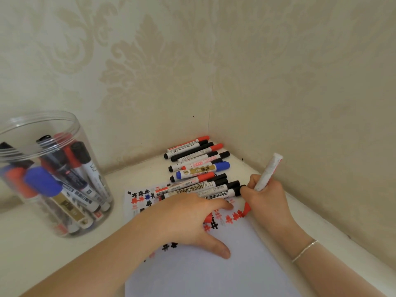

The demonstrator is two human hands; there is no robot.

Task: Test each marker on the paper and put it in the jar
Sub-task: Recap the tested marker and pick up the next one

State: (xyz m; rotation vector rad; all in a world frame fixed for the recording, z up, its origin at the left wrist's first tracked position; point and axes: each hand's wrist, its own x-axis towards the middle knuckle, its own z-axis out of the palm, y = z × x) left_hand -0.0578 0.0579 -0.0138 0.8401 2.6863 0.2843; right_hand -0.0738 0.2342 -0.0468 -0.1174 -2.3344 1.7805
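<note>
The white sheet of paper (214, 271) lies flat on the cream shelf surface (42, 254), its far half covered in red, black and blue test marks. The left hand (192, 219) rests on it palm down, fingers spread and straight, holding nothing; if this hand lifts, the sheet can slide under the stroke.

The right hand (265, 200) has its fingers curled round a white-barrelled red marker (266, 174), tip on the paper at the right edge of the marks. The stroke is close to the sheet's edge, so ink may run onto the shelf.

Just beyond lies the row of capped untested markers (199, 168) (black, red and one blue); the writing hand touches the nearest and could roll them.

The clear plastic cylindrical jar (51, 179), far left, holds many leaning markers and could tip during insertion.
</note>
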